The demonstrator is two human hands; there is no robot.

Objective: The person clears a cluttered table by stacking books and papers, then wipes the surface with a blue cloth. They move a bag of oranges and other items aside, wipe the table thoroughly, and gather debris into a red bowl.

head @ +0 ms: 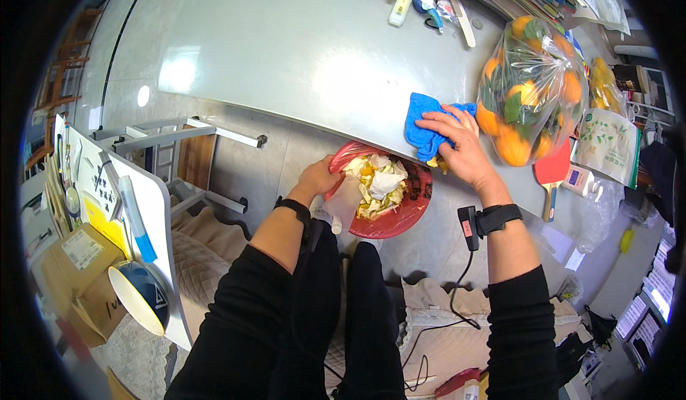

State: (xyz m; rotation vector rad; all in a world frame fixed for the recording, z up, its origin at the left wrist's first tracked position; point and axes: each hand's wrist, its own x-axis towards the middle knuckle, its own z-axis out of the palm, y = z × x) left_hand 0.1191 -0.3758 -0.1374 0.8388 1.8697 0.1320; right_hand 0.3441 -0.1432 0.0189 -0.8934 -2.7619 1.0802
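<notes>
My left hand (317, 177) grips the rim of a red plastic waste bin (388, 228), just below the table's front edge. Inside the bin lie crumpled tissue (385, 184) and yellow-white peels (370, 207). My right hand (455, 140) presses on a bunched blue cloth (420, 119) at the edge of the grey table (257, 62). Small yellow scraps (438, 164) show under that hand, at the table's edge beside the bin. Part of the cloth is hidden by the fingers.
Right of the cloth, a clear bag of oranges (528, 92) stands near a red table tennis bat (552, 169) and a white pouch (608, 143). Pens and a yellow highlighter (403, 4) lie at the back. A metal-framed stool (187, 137) is at the left; a cable hangs from my right wrist.
</notes>
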